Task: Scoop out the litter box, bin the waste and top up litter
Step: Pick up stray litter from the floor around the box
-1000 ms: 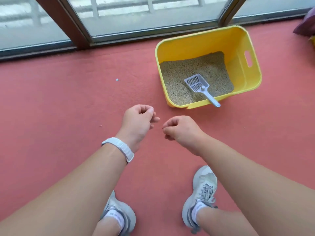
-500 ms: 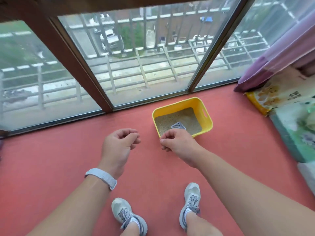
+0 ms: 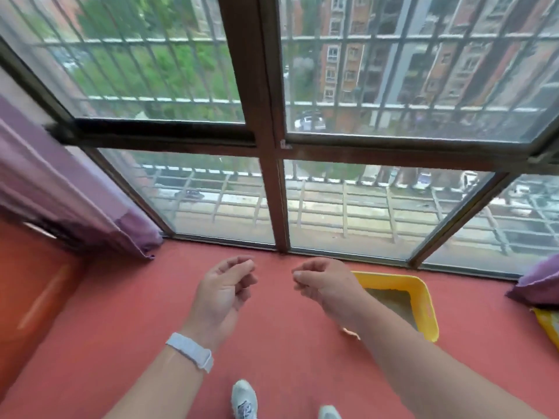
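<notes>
A brown-framed window [image 3: 269,140] with barred glass rises beyond both hands. A purple curtain [image 3: 69,207] hangs to the left of them. Red floor [image 3: 127,313] lies beneath, and grey-white shoes [image 3: 244,399] show below the wrists.

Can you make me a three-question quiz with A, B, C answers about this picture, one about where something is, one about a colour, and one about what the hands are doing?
1. Where is the litter box?
A. On the red floor by the window
B. On a shelf
C. In the person's arms

2. What colour is the curtain?
A. Green
B. Purple
C. White

3. What are the left hand and right hand doing?
A. Holding a scoop
B. Carrying a bag
C. Holding nothing, fingers loosely curled

Answers: 1 A, the yellow box sits on the floor under the glass. 2 B, the cloth at the left is purple. 3 C, no grip on anything shows.
</notes>
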Tool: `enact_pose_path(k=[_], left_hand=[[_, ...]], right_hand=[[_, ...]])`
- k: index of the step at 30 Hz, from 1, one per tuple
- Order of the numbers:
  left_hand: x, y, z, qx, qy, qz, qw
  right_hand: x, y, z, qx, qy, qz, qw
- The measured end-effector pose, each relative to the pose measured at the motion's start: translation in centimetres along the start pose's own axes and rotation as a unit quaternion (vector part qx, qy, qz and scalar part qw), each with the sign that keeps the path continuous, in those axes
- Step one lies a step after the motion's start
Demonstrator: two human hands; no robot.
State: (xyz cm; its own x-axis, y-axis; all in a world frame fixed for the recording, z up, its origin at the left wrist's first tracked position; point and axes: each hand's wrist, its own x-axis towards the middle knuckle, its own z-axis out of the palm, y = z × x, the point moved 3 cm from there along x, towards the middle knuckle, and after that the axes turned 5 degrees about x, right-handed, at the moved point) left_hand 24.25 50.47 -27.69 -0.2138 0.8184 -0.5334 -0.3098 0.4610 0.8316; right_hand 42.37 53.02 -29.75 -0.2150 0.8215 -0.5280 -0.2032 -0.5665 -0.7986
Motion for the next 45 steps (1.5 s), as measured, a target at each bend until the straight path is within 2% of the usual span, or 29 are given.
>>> enact_pose_path(k=[6,16,19,26,31,36,45], left_hand=[[-6.1,0.8,-5.5,-0.114,0.109,0.015,0.987],[-15.2,1.9,-21.3,-0.182,0.228,0.091,0.952],[-17.2,1.9,-27.5,-0.202,0.248,0.101,0.942],[-23.0,1.7,-43.6,-0.288,0.279,0.124,0.908],[-27.4,1.2,-53.4,-0.311,0.303,0.139,0.890],[-31.9,1.1,-60.2,-0.351,0.342,0.165,0.856],[-37.6,-0.7,-68.4,-0.404,0.448,0.201,0.772]], right_hand=[[-2.1,-2.4,6.7,-0.023,-0.119,-0.006,0.993],[-6.8,1.0,23.0,-0.151,-0.262,-0.006,0.953],[-8.1,2.8,28.8,-0.197,-0.284,-0.025,0.938],[-11.9,10.0,44.9,-0.237,-0.317,0.011,0.918],[-15.1,15.3,54.6,-0.261,-0.351,0.018,0.899],[-18.0,18.9,62.0,-0.293,-0.417,0.024,0.860],[-21.9,25.8,74.5,-0.282,-0.537,0.078,0.791]])
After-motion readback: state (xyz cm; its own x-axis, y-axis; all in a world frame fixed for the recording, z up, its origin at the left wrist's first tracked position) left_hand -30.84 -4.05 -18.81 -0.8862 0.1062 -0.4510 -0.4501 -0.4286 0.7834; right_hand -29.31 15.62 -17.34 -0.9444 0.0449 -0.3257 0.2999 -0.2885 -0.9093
